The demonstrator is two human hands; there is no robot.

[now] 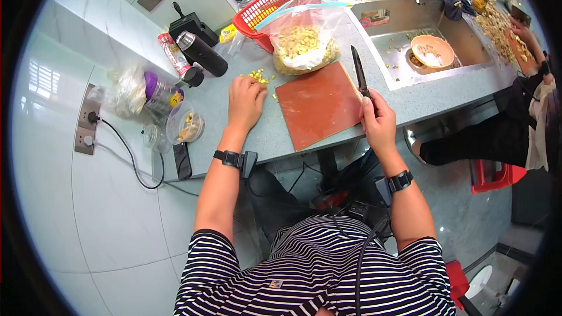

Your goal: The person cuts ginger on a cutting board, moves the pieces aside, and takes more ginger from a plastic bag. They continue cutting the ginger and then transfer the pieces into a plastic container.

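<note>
My right hand [379, 118] is closed around the black handle of a knife [359, 69], whose dark blade points away over the counter. Under the knife's near end lies a reddish-brown cutting board [319, 105] with a few pale smears. My left hand [244, 102] rests on the counter left of the board, its fingers curled together at a small pile of chopped yellow-green pieces [258, 75]. Its fingertips are partly hidden, so what they hold does not show. Behind the board stands an open zip bag [304, 52] filled with similar cut pieces.
A red basket [281, 3] stands behind the bag. To the left are a black thermos [202, 54], a clear tub [186, 124] and a phone [182, 161] at the edge. The sink [386, 70] holds an orange bowl [432, 51]. Another person's hand [525, 32] works at far right.
</note>
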